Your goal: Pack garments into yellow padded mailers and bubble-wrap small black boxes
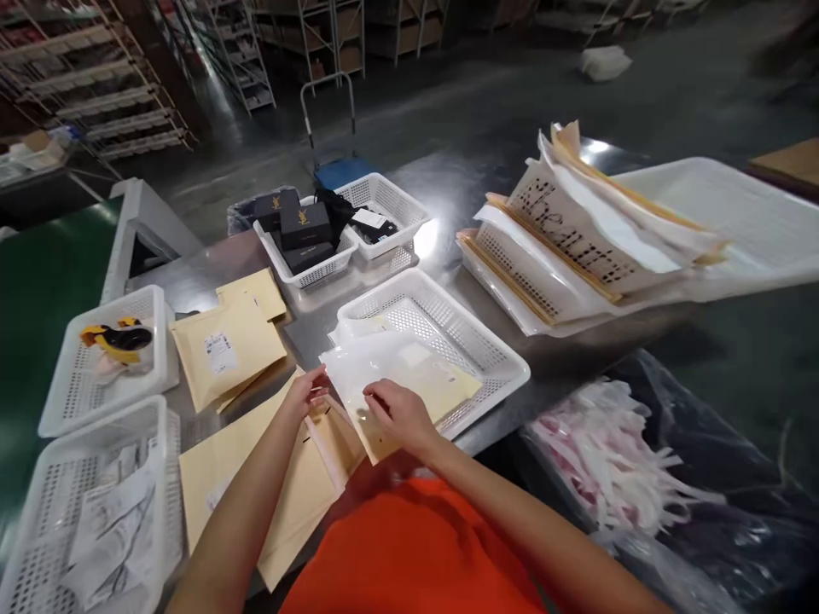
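Observation:
My left hand (308,390) pinches the left edge of a clear plastic bag (374,367) that lies over the near corner of a white basket (486,341). My right hand (400,414) presses on the same bag, fingers curled at its near edge. Under the bag lies a yellow padded envelope (441,388), with another open yellow envelope (300,477) below my left hand on the metal table (441,196).
Two white baskets (57,401) stand at the left, one with a yellow-black item, one with paper slips. Labelled yellow envelopes (223,345) lie between them and me. Black boxes (304,230) fill baskets at the back. A stack of mailers (576,239) lies right; a bag of white strips (607,460) lies below.

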The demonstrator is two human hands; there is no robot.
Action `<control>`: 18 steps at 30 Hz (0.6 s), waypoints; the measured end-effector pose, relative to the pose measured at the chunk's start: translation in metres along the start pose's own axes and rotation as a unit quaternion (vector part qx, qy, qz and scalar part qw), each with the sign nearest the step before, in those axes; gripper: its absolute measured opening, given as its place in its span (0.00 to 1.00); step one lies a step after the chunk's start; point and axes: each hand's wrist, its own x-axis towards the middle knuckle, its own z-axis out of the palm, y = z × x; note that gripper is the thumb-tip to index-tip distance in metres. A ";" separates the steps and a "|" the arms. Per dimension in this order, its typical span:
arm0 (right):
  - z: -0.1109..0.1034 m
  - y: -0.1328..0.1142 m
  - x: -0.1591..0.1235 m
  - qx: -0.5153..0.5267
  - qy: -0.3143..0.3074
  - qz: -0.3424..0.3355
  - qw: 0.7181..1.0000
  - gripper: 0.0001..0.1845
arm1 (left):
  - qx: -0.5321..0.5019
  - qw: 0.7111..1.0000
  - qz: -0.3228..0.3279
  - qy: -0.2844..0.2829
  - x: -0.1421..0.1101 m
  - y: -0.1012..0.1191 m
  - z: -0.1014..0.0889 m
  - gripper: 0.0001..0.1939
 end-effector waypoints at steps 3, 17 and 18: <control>0.004 0.000 0.005 -0.041 0.001 -0.024 0.999 0.10 | -0.010 0.999 0.045 0.025 0.000 -0.009 0.002 0.24; 0.041 0.029 -0.070 -0.158 0.021 -0.205 0.966 0.26 | 0.334 0.823 0.456 -0.051 -0.001 0.039 -0.014 0.23; 0.047 0.031 -0.071 -0.154 0.028 -0.176 0.972 0.21 | 0.354 0.805 0.472 -0.060 0.002 0.042 -0.013 0.19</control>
